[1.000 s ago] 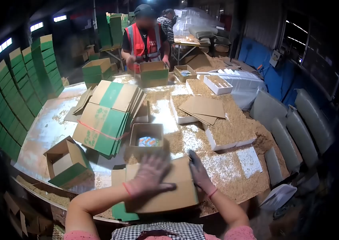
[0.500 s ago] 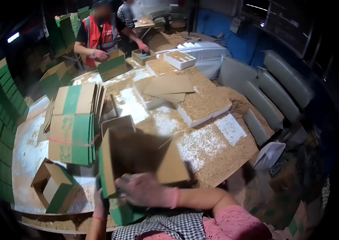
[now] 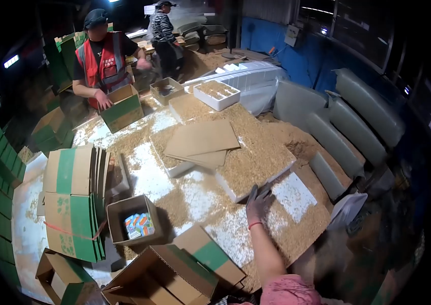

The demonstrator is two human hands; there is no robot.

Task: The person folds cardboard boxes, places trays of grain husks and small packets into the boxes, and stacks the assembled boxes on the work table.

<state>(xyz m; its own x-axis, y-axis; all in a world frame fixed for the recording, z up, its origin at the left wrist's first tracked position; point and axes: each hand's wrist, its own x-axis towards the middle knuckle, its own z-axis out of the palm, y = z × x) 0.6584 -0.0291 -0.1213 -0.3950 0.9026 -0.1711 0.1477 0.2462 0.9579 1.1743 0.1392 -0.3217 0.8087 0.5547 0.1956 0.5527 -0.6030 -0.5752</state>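
My right hand (image 3: 258, 206), in a dark-tipped glove, reaches forward with its fingers extended to the near edge of a white foam tray (image 3: 233, 194) heaped with sawdust. Whether the fingertips touch the tray wall, I cannot tell. My left hand is out of sight. Close to my body, a large green-and-brown cardboard box (image 3: 162, 277) stands tilted with its mouth showing, cut off by the lower edge. A cardboard panel with a green band (image 3: 213, 254) lies beside it. Just beyond sits a smaller carton (image 3: 115, 223) with colourful packets (image 3: 139, 225) inside.
Folded cartons (image 3: 73, 203) are stacked at left, tied with pink string. Loose cardboard sheets (image 3: 202, 140) rest on the sawdust. Across the table, a person in a red vest (image 3: 104, 63) handles a green carton (image 3: 124, 112); another person (image 3: 164, 40) stands behind. Filled grey sacks (image 3: 337, 132) line the right.
My right hand has left the large box and stretched forward to the tray. The box has shifted down toward me, uncovering the carton of packets. My left hand has gone out of view.
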